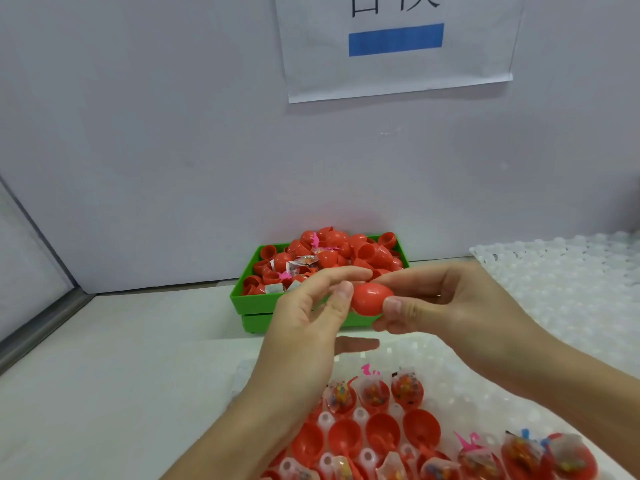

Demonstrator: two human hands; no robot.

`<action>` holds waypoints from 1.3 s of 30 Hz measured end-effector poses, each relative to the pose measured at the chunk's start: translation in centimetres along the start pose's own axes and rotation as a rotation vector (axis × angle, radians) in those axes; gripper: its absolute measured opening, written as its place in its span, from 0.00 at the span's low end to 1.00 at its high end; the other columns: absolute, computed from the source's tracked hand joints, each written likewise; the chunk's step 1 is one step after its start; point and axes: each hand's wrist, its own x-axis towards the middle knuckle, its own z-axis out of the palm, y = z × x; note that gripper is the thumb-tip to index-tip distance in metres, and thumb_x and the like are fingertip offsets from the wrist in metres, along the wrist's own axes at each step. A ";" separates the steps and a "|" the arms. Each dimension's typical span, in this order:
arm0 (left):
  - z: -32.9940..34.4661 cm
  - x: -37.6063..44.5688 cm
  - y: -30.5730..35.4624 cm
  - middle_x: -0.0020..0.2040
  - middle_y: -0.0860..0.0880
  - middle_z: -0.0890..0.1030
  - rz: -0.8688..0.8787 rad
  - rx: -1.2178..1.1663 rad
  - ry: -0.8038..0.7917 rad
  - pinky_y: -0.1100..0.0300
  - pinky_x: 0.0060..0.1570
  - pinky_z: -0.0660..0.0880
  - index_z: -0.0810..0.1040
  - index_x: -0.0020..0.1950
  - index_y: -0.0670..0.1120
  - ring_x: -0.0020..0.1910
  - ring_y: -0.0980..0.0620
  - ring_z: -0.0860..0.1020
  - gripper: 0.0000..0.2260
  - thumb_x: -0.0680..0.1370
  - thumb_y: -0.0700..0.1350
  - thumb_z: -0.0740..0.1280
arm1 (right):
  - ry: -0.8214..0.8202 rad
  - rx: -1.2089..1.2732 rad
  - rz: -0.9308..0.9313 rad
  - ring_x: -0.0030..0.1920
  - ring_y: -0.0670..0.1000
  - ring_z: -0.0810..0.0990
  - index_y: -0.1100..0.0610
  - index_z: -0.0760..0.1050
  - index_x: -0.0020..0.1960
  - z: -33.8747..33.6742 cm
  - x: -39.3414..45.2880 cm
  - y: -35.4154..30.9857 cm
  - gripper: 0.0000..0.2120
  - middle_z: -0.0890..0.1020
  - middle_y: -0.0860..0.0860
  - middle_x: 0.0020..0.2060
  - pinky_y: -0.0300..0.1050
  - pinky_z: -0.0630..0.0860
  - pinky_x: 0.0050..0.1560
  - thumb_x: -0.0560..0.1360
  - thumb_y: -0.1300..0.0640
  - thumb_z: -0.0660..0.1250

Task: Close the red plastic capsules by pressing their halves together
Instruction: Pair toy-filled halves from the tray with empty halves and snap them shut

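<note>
A closed red capsule point(369, 299) hangs in the air between both hands, above the table's middle. My right hand point(446, 303) pinches its right end between thumb and fingers. My left hand point(311, 317) touches its left end with thumb and forefinger, the other fingers spread loosely. Below, a clear blister tray point(460, 372) holds several open red capsule halves point(382, 433), some filled with small toy packets point(375, 391).
A green bin point(256, 310) heaped with red capsules and packets stands behind my hands against the white wall. More clear blister trays point(568, 282) lie at the right. A paper sign point(398, 46) hangs on the wall. A metal rail point(38, 327) runs along the left.
</note>
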 end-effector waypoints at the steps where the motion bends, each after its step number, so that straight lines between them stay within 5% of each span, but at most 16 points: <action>1: -0.1 0.0 0.1 0.51 0.51 0.85 0.030 0.055 0.005 0.56 0.41 0.82 0.85 0.50 0.54 0.52 0.49 0.84 0.11 0.81 0.45 0.62 | 0.029 -0.021 0.003 0.41 0.51 0.87 0.55 0.86 0.48 0.0 0.0 -0.1 0.11 0.88 0.53 0.41 0.35 0.80 0.40 0.66 0.57 0.73; 6: -0.2 -0.3 0.3 0.48 0.59 0.84 0.191 0.371 -0.047 0.61 0.44 0.82 0.82 0.55 0.54 0.47 0.57 0.84 0.14 0.74 0.39 0.74 | 0.055 -0.113 -0.002 0.37 0.50 0.86 0.54 0.87 0.45 -0.3 0.0 -0.4 0.08 0.87 0.53 0.36 0.35 0.78 0.38 0.67 0.53 0.75; 14: -0.3 -0.4 0.1 0.44 0.61 0.84 0.274 0.520 0.001 0.70 0.41 0.78 0.82 0.51 0.55 0.45 0.61 0.83 0.12 0.73 0.41 0.76 | 0.041 -0.210 -0.044 0.33 0.48 0.84 0.51 0.86 0.42 -0.2 0.0 -0.3 0.12 0.85 0.51 0.32 0.35 0.76 0.34 0.66 0.45 0.72; 20: 0.0 -0.3 0.1 0.43 0.46 0.86 0.076 0.187 -0.041 0.56 0.39 0.83 0.81 0.54 0.48 0.42 0.48 0.86 0.07 0.81 0.43 0.64 | 0.026 -0.018 0.023 0.33 0.52 0.84 0.57 0.85 0.41 -0.1 0.0 -0.7 0.21 0.85 0.57 0.35 0.38 0.79 0.34 0.66 0.40 0.68; 25: -0.3 -0.2 0.9 0.47 0.33 0.84 -0.210 -0.309 -0.137 0.56 0.39 0.82 0.78 0.56 0.33 0.46 0.38 0.85 0.21 0.74 0.49 0.60 | 0.011 0.062 0.078 0.30 0.49 0.80 0.61 0.85 0.44 -0.3 0.0 -0.8 0.13 0.83 0.56 0.32 0.36 0.74 0.31 0.74 0.52 0.67; 28: -0.3 -0.2 0.8 0.49 0.32 0.84 -0.258 -0.364 -0.151 0.55 0.41 0.83 0.76 0.60 0.31 0.49 0.37 0.85 0.24 0.74 0.49 0.60 | 0.023 0.005 0.073 0.30 0.48 0.79 0.59 0.86 0.43 -0.4 0.1 -0.8 0.12 0.82 0.54 0.32 0.36 0.73 0.30 0.79 0.62 0.64; 34: -0.4 0.0 0.6 0.50 0.34 0.84 -0.280 -0.362 -0.158 0.55 0.41 0.83 0.78 0.58 0.35 0.50 0.37 0.84 0.19 0.75 0.47 0.61 | 0.081 -0.245 -0.048 0.28 0.42 0.78 0.51 0.86 0.42 -0.1 -0.1 -0.9 0.09 0.83 0.49 0.29 0.34 0.73 0.30 0.76 0.59 0.68; 37: -0.4 0.1 0.4 0.47 0.37 0.85 -0.245 -0.283 -0.080 0.56 0.39 0.82 0.77 0.58 0.36 0.46 0.39 0.85 0.19 0.72 0.47 0.66 | 0.110 -0.251 -0.105 0.34 0.42 0.83 0.49 0.84 0.49 0.2 -0.2 -0.8 0.08 0.85 0.47 0.36 0.32 0.76 0.34 0.73 0.60 0.72; 39: -0.4 0.1 0.2 0.43 0.39 0.86 -0.190 -0.187 -0.011 0.58 0.37 0.81 0.77 0.57 0.37 0.41 0.42 0.85 0.19 0.71 0.47 0.70 | 0.075 -0.266 -0.129 0.40 0.46 0.85 0.44 0.82 0.54 0.2 -0.3 -0.6 0.15 0.84 0.47 0.42 0.39 0.81 0.41 0.69 0.58 0.76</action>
